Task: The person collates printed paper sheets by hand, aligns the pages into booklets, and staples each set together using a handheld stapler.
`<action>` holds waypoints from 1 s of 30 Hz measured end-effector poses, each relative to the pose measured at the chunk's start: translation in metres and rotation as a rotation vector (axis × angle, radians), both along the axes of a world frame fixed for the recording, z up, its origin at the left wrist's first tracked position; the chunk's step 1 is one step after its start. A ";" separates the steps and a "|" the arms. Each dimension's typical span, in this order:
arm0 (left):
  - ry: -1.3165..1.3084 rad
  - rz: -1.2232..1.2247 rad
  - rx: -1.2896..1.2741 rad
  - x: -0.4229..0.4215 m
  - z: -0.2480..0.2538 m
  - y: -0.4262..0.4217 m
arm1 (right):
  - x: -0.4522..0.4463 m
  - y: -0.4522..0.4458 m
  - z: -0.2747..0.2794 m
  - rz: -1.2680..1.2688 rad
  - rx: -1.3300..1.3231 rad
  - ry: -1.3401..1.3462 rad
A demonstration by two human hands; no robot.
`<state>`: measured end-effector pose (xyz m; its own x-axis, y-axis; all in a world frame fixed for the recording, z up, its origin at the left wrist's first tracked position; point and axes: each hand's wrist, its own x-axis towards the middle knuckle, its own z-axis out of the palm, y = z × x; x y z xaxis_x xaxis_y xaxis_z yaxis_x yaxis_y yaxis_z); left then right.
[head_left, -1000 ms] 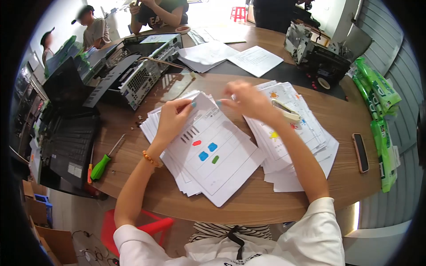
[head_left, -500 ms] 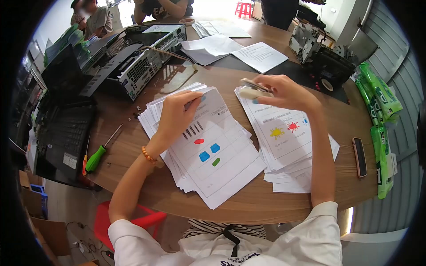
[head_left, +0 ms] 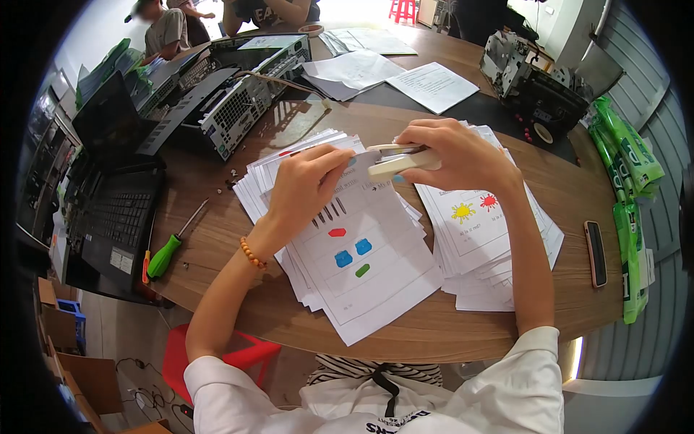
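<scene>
My left hand (head_left: pixel 307 181) pinches the top edge of a printed sheet (head_left: pixel 379 293) with red, blue and green shapes, which lies over the left paper stack (head_left: pixel 298 278). In my right hand (head_left: pixel 463 152) is a cream stapler (head_left: pixel 397 166), its front end at the sheet's top corner beside my left fingertips. Whether its jaws touch the paper cannot be made out. To the right lies another stack of printed sheets (head_left: pixel 473 242) with yellow and red splats, partly under my right forearm.
An opened computer case (head_left: pixel 242 108) and a laptop (head_left: pixel 119 210) stand at the left, near a green screwdriver (head_left: pixel 166 257). A phone (head_left: pixel 596 253), green packets (head_left: pixel 629 166) and a dismantled device (head_left: pixel 538 94) are at the right. Other people stand beyond the table.
My right hand has picked up the stapler from the right stack and brought it left to the sheet's top corner. My left hand still pinches the sheet.
</scene>
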<state>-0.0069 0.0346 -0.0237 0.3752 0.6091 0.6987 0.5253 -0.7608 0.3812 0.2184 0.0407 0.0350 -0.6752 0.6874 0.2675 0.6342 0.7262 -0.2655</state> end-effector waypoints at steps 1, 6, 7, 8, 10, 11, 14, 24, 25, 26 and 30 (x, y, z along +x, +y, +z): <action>0.029 -0.012 0.000 0.000 0.000 -0.001 | -0.002 -0.001 0.000 0.012 -0.003 0.001; 0.071 -0.040 0.041 0.001 0.000 -0.002 | -0.004 0.000 -0.005 0.048 0.049 -0.003; 0.066 -0.042 0.032 0.001 0.000 -0.002 | -0.004 0.000 -0.005 0.050 0.056 0.003; 0.061 -0.043 0.024 0.001 0.001 -0.003 | -0.004 -0.001 -0.004 0.050 0.057 0.003; 0.058 -0.043 0.005 0.000 0.001 -0.003 | -0.006 -0.003 -0.001 0.046 0.045 -0.010; 0.054 -0.045 -0.015 0.000 0.002 -0.004 | -0.006 -0.003 -0.001 0.046 0.045 -0.010; 0.038 -0.044 -0.046 0.000 0.004 -0.003 | -0.005 -0.004 0.001 0.075 0.022 0.021; 0.027 -0.102 -0.099 0.005 0.006 -0.004 | -0.007 -0.005 -0.001 0.144 0.105 0.022; 0.033 -0.107 -0.035 0.005 0.006 -0.004 | -0.007 -0.005 0.000 0.157 0.111 0.015; 0.039 -0.111 0.029 0.004 0.006 -0.004 | -0.007 -0.005 0.000 0.157 0.110 0.016; 0.034 -0.073 -0.012 0.005 0.008 -0.008 | -0.007 -0.005 0.000 0.147 0.081 0.018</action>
<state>-0.0017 0.0263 -0.0158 0.4422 0.5877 0.6776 0.4812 -0.7930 0.3738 0.2117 0.0362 0.0347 -0.7616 0.5571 0.3311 0.5150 0.8304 -0.2127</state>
